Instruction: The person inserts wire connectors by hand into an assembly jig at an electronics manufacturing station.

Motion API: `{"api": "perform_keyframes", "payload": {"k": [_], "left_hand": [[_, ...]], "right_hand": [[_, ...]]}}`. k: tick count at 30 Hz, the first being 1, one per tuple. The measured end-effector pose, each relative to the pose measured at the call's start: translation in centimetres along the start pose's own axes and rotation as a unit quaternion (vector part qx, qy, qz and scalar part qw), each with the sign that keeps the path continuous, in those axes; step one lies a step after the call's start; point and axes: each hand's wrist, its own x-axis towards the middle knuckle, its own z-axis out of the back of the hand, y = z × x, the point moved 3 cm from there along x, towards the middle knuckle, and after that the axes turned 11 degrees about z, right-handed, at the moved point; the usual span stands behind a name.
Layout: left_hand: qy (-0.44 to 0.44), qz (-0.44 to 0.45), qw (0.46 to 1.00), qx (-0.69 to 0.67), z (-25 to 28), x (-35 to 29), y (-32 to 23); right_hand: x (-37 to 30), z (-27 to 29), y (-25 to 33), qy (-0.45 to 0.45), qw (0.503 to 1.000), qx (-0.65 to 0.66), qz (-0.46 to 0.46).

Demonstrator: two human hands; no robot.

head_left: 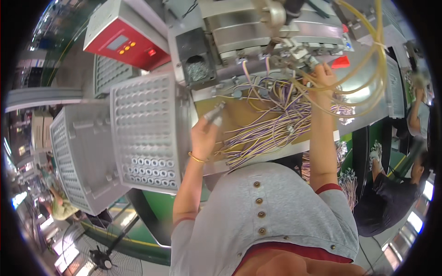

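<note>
My left hand [206,132], its fingertips wrapped in white covers, is over the brown work surface [209,106]. Its fingers are closed, and a small grey piece seems to show at their tips, too blurred to name. Farther right, my right hand [323,77] reaches up to the machine's front edge. Its fingers are bent around a small grey metal part [313,60] at the fixture; whether that part is loose or fixed cannot be seen. Between my arms lies a spread bundle of purple and pale-yellow wires [271,131]. Two wire leads [245,69] rise into the metal machine [244,34].
Left of me stands a grey tray [147,99], with metal rings [152,168] in its nearer rows and another tray [85,156] beside it. A black box of small metal pieces [198,69] and a red-fronted control box [126,46] sit behind. Yellowish hoses [380,64] loop over my right hand.
</note>
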Motion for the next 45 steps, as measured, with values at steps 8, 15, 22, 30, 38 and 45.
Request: {"api": "perform_keyframes", "payload": {"k": [8,15,22,30,38,45], "left_hand": [[-0.027,-0.248,0.863,0.440,-0.3,-3.3,-1.1],[-0.057,-0.179,0.937,0.294,0.5,-3.2,-1.3],[-0.104,-0.404,0.850,0.321,-0.8,-5.4,-8.4],[-0.362,-0.129,0.811,0.442,13.7,-5.8,-0.4],[-0.515,0.059,0.612,0.597,25.5,-11.0,7.9],[-0.414,0.007,0.907,0.083,17.2,-7.7,-1.3]], "right_hand": [[0.5,-1.8,0.7,0.001,0.998,0.038,-0.058],[-3.9,0.8,4.3,0.025,0.971,-0.217,0.100],[-13.7,-6.9,4.3,0.470,0.844,-0.140,0.219],[-11.6,-5.4,6.8,0.469,0.870,-0.101,0.115],[-11.8,-6.5,6.9,0.471,0.871,-0.085,0.114],[-12.0,-6.9,6.6,0.472,0.867,-0.100,0.125]]}}
